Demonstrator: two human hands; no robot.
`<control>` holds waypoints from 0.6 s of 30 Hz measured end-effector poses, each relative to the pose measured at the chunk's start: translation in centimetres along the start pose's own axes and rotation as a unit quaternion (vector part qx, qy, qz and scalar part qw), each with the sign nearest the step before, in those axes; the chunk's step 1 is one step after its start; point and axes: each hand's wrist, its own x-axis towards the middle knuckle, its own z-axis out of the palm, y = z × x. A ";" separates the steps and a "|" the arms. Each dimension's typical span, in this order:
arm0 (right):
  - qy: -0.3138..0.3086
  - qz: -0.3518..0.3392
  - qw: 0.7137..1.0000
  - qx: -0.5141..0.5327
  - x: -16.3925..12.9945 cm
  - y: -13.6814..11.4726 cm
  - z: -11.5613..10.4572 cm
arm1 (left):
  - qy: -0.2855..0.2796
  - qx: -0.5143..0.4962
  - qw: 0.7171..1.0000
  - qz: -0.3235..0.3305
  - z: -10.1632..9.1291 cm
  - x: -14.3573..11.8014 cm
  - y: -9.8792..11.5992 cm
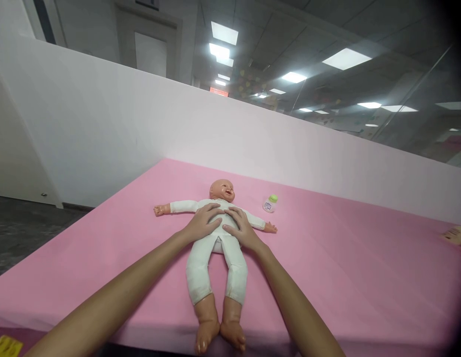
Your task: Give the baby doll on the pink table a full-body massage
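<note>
On its back on a pink-covered table [327, 277] lies a baby doll [200, 270] with a white cloth body. Its head points away from me, its arms are spread wide and its feet are toward me. My left hand [203, 222] rests flat on the left side of the doll's chest, fingers stretched out. On the other side of the chest lies my right hand [242, 228], also flat with fingers apart. Both thumbs point inward over the belly, and the hands do not touch each other. A small clear bottle [269, 204] with a green cap stands beyond the doll's arm on the right.
A low white partition [230, 134] runs behind the table, with glass above it on the right. At the far right edge lies a beige object [455, 235], partly dark. A yellow item [7, 346] shows at the bottom left corner. Grey floor [18, 230] lies to the left.
</note>
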 end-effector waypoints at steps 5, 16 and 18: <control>0.014 -0.005 1.000 -0.001 0.1 0.0 0.2 | 0.003 -0.001 1.000 -0.001 0.0 0.0 0.1; 0.020 -0.014 1.000 -0.002 0.2 0.2 0.4 | 0.001 0.002 1.000 0.006 0.0 0.1 -0.1; 0.019 -0.015 1.000 -0.003 0.2 0.2 0.4 | 0.000 0.002 1.000 0.007 0.0 0.1 -0.1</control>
